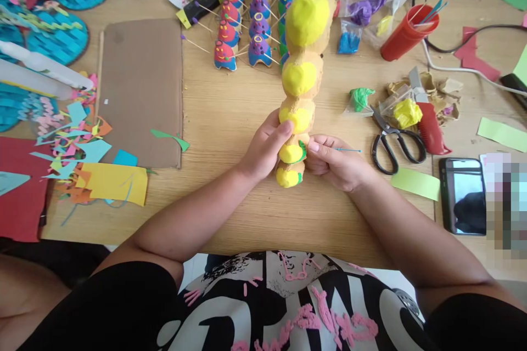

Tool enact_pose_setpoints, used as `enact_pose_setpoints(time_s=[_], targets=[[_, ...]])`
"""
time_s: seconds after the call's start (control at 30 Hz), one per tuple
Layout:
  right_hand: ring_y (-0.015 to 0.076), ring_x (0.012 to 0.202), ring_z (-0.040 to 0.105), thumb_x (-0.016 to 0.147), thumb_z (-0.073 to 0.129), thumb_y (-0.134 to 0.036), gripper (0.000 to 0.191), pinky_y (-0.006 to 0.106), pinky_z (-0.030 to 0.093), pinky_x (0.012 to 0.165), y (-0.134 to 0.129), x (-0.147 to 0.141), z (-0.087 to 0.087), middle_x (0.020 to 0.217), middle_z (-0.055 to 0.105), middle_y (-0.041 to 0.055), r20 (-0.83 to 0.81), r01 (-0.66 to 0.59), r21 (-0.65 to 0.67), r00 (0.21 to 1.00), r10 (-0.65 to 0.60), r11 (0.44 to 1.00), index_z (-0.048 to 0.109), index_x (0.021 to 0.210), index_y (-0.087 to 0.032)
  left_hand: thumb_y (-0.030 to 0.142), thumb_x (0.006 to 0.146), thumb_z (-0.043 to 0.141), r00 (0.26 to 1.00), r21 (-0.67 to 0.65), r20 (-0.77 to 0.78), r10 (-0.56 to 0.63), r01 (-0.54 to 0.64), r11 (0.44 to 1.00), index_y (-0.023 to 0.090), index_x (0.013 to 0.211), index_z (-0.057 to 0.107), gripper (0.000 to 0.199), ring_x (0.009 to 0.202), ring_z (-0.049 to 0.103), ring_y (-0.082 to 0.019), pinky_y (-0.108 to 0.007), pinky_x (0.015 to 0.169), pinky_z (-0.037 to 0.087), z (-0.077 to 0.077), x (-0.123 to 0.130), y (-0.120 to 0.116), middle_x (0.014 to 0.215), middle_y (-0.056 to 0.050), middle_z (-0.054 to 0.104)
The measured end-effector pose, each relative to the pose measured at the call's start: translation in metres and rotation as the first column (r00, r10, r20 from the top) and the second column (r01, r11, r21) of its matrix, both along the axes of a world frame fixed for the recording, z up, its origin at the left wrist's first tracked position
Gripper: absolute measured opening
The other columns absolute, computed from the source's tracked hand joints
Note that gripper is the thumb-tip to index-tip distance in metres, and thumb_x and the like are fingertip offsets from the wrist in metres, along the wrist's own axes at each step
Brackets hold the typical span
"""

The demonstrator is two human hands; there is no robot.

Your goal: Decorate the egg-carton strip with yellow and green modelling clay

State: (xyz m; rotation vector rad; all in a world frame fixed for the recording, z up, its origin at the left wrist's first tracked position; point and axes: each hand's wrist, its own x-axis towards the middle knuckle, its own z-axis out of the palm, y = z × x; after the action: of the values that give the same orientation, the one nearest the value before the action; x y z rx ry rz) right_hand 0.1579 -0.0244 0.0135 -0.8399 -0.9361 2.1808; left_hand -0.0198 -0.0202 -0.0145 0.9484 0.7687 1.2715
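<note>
My left hand (265, 145) is closed round a strip of egg-carton cups (323, 38), its thumb lying near the middle cup. Each cup carries a patch of yellow clay (308, 15); the largest sits at the far end. Green clay (303, 150) edges the right side of the two nearest cups. My right hand (335, 162) is pinched beside the second-nearest cup, fingertips against its green edge. A thin blue stick (349, 149) sticks out of that hand to the right. Whatever its fingertips press is hidden.
Rows of painted egg-carton caterpillars (259, 24) stand behind. Cardboard (140, 93) and paper scraps (113, 182) lie left. Rightward are scissors (387, 134), bagged green clay (361, 100), yellow clay (407, 114), a red cup (409, 33) with sticks, and a phone (463, 196).
</note>
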Motion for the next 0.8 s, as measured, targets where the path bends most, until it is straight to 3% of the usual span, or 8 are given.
enact_pose_setpoints(time_s=[0.1,0.2,0.37,0.47,0.57,0.67,0.8], targets=[[0.0045,0.050,0.016,0.084,0.089,-0.056,0.055,0.023,0.012,0.046,0.001,0.002,0.000,0.057,0.023,-0.0132,-0.039,-0.032,-0.015,0.999,0.032,0.999,0.049,0.070,-0.022,0.062,0.098,0.072,0.998,0.029,0.004,-0.056,0.056,0.998,0.030,0.114,0.077,0.036,0.090,0.067,-0.020,-0.032,0.079,0.051,0.000,-0.001,-0.003,0.101,-0.002,0.073],[0.0041,0.049,0.015,0.084,0.090,-0.052,0.047,0.023,0.011,0.046,0.001,0.003,-0.001,0.056,0.025,-0.0136,-0.047,-0.041,-0.028,0.998,0.039,0.999,0.057,0.074,-0.020,0.061,0.101,0.068,0.997,0.042,-0.041,-0.062,0.064,0.997,0.031,0.115,0.076,0.034,0.091,0.066,-0.018,-0.030,0.080,0.052,-0.003,-0.002,-0.005,0.105,-0.002,0.074],[0.0037,0.048,0.014,0.084,0.090,-0.047,0.041,0.022,0.009,0.045,0.002,0.005,-0.008,0.055,0.026,-0.0141,-0.081,-0.036,-0.058,0.996,0.031,0.998,0.060,0.078,-0.020,0.068,0.098,0.069,0.993,0.131,-0.030,-0.118,0.121,0.984,0.029,0.121,0.072,0.046,0.089,0.064,-0.017,-0.029,0.075,0.052,-0.006,-0.001,-0.004,0.105,-0.004,0.071],[0.0039,0.047,0.013,0.082,0.091,-0.048,0.046,0.022,0.009,0.045,0.003,0.007,-0.012,0.054,0.024,-0.0143,-0.107,-0.014,-0.056,0.994,0.008,0.998,0.054,0.075,-0.021,0.077,0.095,0.066,0.993,0.020,0.016,-0.119,0.118,0.993,0.025,0.113,0.072,0.055,0.079,0.060,-0.017,-0.031,0.067,0.047,-0.004,0.000,0.000,0.095,-0.005,0.068],[0.0036,0.046,0.013,0.080,0.093,-0.050,0.055,0.022,0.009,0.044,0.005,0.008,-0.015,0.054,0.023,-0.0142,-0.139,0.028,-0.036,0.990,-0.033,0.999,0.046,0.070,-0.023,0.073,0.100,0.061,0.991,-0.127,0.081,-0.102,0.112,0.986,0.021,0.099,0.076,0.054,0.064,0.049,-0.014,-0.031,0.058,0.037,0.001,0.000,0.004,0.076,-0.003,0.059],[0.0036,0.045,0.012,0.080,0.092,-0.050,0.058,0.022,0.009,0.043,0.007,0.010,-0.016,0.052,0.021,-0.0143,-0.173,0.052,-0.009,0.984,-0.053,0.999,0.043,0.069,-0.023,0.065,0.093,0.077,0.990,-0.197,0.083,-0.114,0.129,0.972,0.021,0.092,0.077,0.044,0.062,0.046,-0.012,-0.030,0.055,0.032,0.005,-0.001,0.007,0.071,-0.001,0.058],[0.0041,0.045,0.011,0.082,0.091,-0.052,0.057,0.021,0.009,0.043,0.011,0.013,-0.018,0.052,0.020,-0.0143,-0.181,0.069,0.015,0.981,-0.065,0.998,0.044,0.068,-0.023,0.065,0.083,0.086,0.977,-0.276,0.112,-0.180,0.204,0.939,0.020,0.079,0.072,0.047,0.060,0.044,-0.011,-0.031,0.052,0.031,0.007,-0.002,0.007,0.070,0.000,0.059]])
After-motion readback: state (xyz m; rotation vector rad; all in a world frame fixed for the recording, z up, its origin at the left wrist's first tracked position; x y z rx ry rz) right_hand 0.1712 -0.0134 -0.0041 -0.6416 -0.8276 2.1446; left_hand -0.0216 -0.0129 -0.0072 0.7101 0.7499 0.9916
